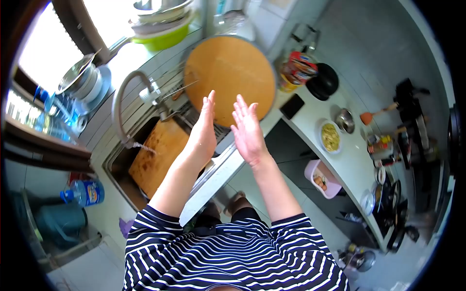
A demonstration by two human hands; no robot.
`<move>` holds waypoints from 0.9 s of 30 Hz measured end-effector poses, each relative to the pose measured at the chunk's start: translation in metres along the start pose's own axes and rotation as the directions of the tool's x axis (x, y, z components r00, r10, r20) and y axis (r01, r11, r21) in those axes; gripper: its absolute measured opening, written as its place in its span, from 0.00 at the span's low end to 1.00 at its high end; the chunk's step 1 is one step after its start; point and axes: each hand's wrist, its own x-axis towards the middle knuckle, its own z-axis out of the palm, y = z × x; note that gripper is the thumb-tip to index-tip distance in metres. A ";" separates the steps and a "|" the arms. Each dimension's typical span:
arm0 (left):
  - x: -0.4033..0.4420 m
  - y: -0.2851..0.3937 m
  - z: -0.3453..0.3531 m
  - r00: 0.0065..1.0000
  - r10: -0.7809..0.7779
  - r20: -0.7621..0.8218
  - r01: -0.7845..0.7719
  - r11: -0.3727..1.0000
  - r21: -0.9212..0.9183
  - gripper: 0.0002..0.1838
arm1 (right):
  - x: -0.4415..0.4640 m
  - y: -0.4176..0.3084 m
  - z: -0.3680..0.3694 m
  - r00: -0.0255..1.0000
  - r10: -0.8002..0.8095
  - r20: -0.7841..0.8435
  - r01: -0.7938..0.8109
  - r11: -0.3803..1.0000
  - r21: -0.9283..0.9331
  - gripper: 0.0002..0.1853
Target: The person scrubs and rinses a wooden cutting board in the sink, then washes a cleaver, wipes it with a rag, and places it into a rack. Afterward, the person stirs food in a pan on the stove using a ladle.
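Observation:
My left hand [204,130] is raised above the edge of the sink, its fingers stretched out and nothing in it. Beside it, apart, my right hand [249,133] is held up with open fingers, also empty, palm turned toward the left. Behind both hands stands a large round wooden board [230,72], leaning at the back of the counter. In the sink [115,164] lies a rectangular wooden cutting board [162,153] with dark stains. A curved faucet [116,104] runs a thin stream of water onto that board.
On the right counter are a black phone [292,106], a plate of yellowish-green food [331,137] and a metal bowl [345,120]. Below it hangs a pink bin [323,179]. A blue-labelled bottle [90,193] stands left of the sink; stacked bowls [80,80] sit by the window.

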 end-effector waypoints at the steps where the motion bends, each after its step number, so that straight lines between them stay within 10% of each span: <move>1: -0.001 0.008 0.018 0.999 -0.050 0.010 0.049 0.999 0.021 0.39 | -0.004 -0.007 -0.011 1.000 0.012 0.003 -0.012 0.999 0.033 0.44; 17: -0.037 -0.093 0.357 0.583 -0.311 0.750 0.225 0.949 0.219 0.36 | -0.234 -0.156 -0.216 0.673 -0.441 -0.593 0.508 0.859 -0.062 0.43; 27: -0.081 -0.142 0.464 0.418 -0.398 0.817 0.228 0.916 0.330 0.38 | -0.311 -0.181 -0.287 0.451 -0.504 -0.737 0.608 0.778 -0.159 0.42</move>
